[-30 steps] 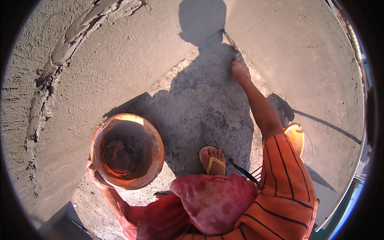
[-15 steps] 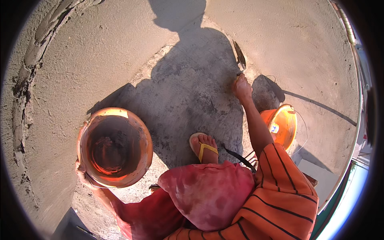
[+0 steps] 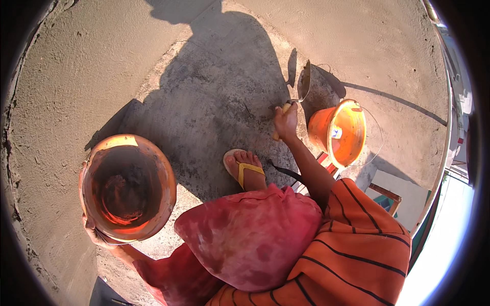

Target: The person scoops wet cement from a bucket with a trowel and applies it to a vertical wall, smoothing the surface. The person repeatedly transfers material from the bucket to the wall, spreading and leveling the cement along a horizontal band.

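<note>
My left hand (image 3: pixel 96 235) is closed on the rim of an orange bucket (image 3: pixel 170 189), at the left of the head view. Greyish residue coats the inside of this bucket, and its mouth faces up toward me. In my right hand (image 3: pixel 287 122) is a trowel (image 3: pixel 307 80), gripped by its wooden handle. Its metal blade points away from me, seen nearly edge-on, and casts a separate shadow on the wall side. A second orange bucket (image 3: pixel 320 125) stands just right of my right hand, tilted in view, its wire handle hanging to the right.
Rough grey plastered walls (image 3: pixel 56 117) rise on the left and at the far right. Between them lies a stained concrete floor (image 3: pixel 214 107), partly under my shadow. My sandalled foot (image 3: pixel 251 176) is near the middle. A pale board (image 3: pixel 403 191) lies beyond my right elbow.
My right hand has drawn the trowel back from the far wall's base toward me, and the blade has turned edge-on. The whole view has shifted; my left hand still holds the bucket.
</note>
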`<state>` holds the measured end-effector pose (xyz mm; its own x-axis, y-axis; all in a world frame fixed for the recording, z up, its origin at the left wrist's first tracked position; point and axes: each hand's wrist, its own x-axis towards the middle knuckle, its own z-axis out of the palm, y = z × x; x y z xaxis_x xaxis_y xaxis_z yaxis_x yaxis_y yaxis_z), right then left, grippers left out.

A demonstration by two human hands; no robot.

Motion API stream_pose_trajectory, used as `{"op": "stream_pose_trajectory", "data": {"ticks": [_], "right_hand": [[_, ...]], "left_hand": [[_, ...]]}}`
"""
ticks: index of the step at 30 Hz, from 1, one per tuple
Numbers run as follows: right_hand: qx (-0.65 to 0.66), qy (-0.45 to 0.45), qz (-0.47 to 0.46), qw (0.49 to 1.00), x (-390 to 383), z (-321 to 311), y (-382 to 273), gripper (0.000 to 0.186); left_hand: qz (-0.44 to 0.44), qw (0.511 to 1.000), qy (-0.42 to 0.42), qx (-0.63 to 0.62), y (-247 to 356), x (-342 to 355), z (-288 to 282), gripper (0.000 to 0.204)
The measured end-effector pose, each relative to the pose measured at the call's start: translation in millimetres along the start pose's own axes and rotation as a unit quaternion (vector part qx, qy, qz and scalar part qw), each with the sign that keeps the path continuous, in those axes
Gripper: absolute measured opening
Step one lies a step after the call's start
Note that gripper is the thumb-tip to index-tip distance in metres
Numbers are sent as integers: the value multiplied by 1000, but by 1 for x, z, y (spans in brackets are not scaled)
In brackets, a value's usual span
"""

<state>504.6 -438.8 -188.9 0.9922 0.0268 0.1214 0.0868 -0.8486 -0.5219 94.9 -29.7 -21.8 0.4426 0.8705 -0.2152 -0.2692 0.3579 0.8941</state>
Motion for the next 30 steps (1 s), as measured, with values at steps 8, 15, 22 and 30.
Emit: {"op": "stream_pose_trajectory", "data": {"ticks": [8, 15, 22, 30], "right_hand": [[-94, -151, -19, 984, -26, 5, 24, 48], [117, -366, -28, 923, -65, 8, -121, 45], [538, -353, 400, 653, -79, 8, -139, 16], [527, -578, 243, 574, -71, 86, -202, 20]], "left_hand": [[-7, 994, -85, -64, 1, 2, 0, 15], [33, 997, -63, -6, 0, -4, 2, 13], [26, 995, 52, -86, 6, -21, 0, 18], [78, 994, 58, 41, 12, -18, 11, 13]]}}
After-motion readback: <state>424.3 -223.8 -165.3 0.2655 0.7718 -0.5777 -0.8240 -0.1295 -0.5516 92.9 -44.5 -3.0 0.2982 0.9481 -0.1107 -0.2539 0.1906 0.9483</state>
